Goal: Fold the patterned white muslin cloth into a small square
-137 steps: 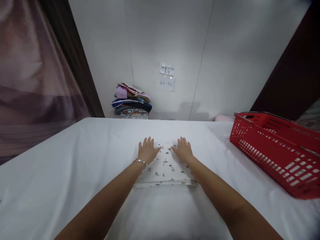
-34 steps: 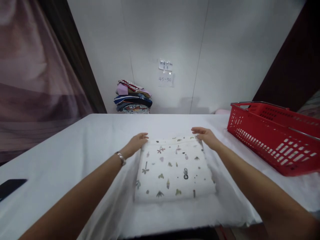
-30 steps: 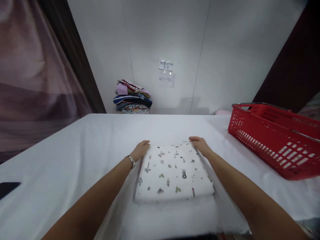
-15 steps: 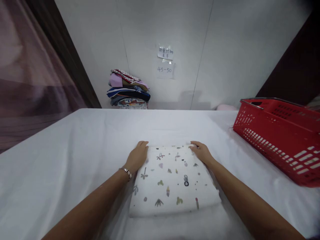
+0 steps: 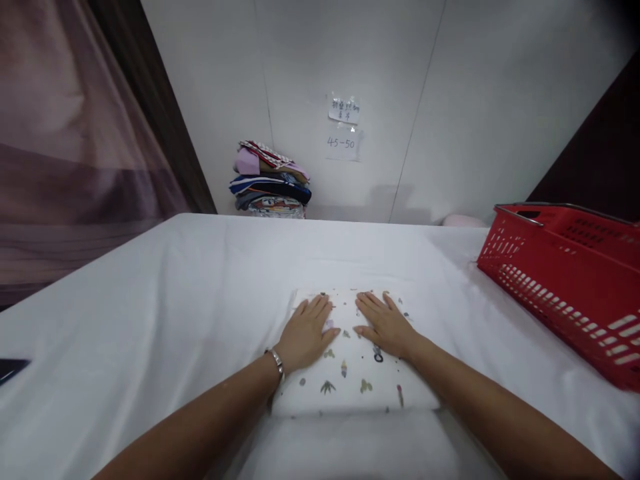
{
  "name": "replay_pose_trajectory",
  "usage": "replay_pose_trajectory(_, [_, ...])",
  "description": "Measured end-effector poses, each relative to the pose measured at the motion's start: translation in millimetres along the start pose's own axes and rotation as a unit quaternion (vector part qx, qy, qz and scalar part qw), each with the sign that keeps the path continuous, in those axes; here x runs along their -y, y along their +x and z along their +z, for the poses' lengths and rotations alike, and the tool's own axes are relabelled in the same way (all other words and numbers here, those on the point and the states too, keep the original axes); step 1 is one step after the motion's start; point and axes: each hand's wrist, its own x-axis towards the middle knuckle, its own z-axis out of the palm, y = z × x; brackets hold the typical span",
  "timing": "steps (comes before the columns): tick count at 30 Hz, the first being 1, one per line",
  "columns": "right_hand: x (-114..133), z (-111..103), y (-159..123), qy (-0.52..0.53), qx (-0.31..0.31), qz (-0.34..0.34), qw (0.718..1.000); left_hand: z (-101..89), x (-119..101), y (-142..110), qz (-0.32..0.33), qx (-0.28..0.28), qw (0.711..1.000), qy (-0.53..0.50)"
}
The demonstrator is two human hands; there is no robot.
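A folded white cloth (image 5: 350, 390) printed with small plants and dots lies in front of me on the white-covered table (image 5: 210, 300). My left hand (image 5: 307, 333), with a silver bracelet at the wrist, rests flat on its left half. On the right half lies my right hand (image 5: 385, 327), palm down. Both hands have their fingers stretched out and point away from me, the thumbs turned inward. Neither hand grips the cloth. Parts of the print are covered by the hands.
A red plastic basket (image 5: 560, 280) with metal handles stands at the table's right side. Behind the far edge is a stack of folded fabrics (image 5: 273, 180). Paper labels (image 5: 343, 143) hang on the wall. A dark flat object (image 5: 13, 369) lies at the left edge.
Earlier, both hands held the far corners of the folded cloth; now they lie flat on top of it. Compared with the oldest frame, the cloth shows a different, larger face.
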Motion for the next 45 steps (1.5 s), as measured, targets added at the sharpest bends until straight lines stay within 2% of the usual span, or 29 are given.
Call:
replay_pose_trajectory(5, [-2.2, -2.2, 1.5, 0.002, 0.016, 0.006, 1.000, 0.4, 1.6, 1.2, -0.021, -0.003, 1.000, 0.004])
replay_pose_trajectory(12, [-7.7, -2.8, 9.6, -0.011, 0.066, 0.069, 0.995, -1.6, -2.6, 3.6, -0.065, 0.039, 0.997, 0.000])
replay_pose_trajectory(15, [-11.0, -1.8, 10.5, -0.017, 0.074, 0.074, 0.994, -7.5, -2.5, 3.8, -0.056, 0.054, 0.997, -0.025])
replay_pose_trajectory(17, [-9.1, -3.5, 10.1, -0.021, 0.084, 0.079, 0.993, -13.9, -1.1, -1.4, -0.052, 0.056, 0.996, -0.054])
replay_pose_trajectory(20, [-1.0, -6.1, 6.5, -0.036, 0.084, 0.108, 0.990, -22.7, 2.7, -20.7, -0.105, 0.029, 0.989, -0.100])
replay_pose_trajectory(23, [6.2, -2.6, -1.1, -0.051, 0.069, 0.112, 0.990, -26.6, 7.7, -46.7, -0.199, -0.022, 0.965, -0.167])
replay_pose_trajectory(26, [8.7, 1.7, -7.4, -0.045, 0.100, 0.106, 0.988, -28.6, 11.5, -66.7, -0.310, -0.080, 0.917, -0.240])
replay_pose_trajectory(28, [12.8, -1.9, -8.5, -0.041, 0.116, 0.118, 0.985, -31.2, 10.9, -75.2, -0.345, -0.091, 0.887, -0.292])
replay_pose_trajectory(31, [31.5, -16.3, -7.7, -0.037, 0.093, 0.121, 0.988, -36.7, 2.5, -86.7, -0.342, -0.085, 0.870, -0.344])
replay_pose_trajectory(33, [50.4, -22.9, -8.1, -0.029, 0.060, 0.085, 0.994, -39.9, -7.5, -96.5, -0.344, -0.083, 0.867, -0.352])
replay_pose_trajectory(35, [67.6, -20.8, -10.1, -0.015, 0.051, 0.037, 0.998, -41.6, -19.3, -107.7, -0.346, -0.073, 0.861, -0.366])
replay_pose_trajectory(37, [78.1, -10.4, -13.0, -0.004, 0.076, 0.016, 0.997, -41.6, -30.8, -118.8, -0.348, -0.068, 0.849, -0.392])
replay_pose_trajectory(41, [79.6, 7.8, -15.2, 0.005, 0.115, 0.031, 0.993, -38.5, -47.4, -134.5, -0.355, -0.085, 0.828, -0.425])
replay_pose_trajectory(45, [83.4, -3.9, 0.1, 0.011, 0.083, 0.020, 0.996, -34.6, -54.7, -136.8, -0.345, -0.095, 0.808, -0.468])
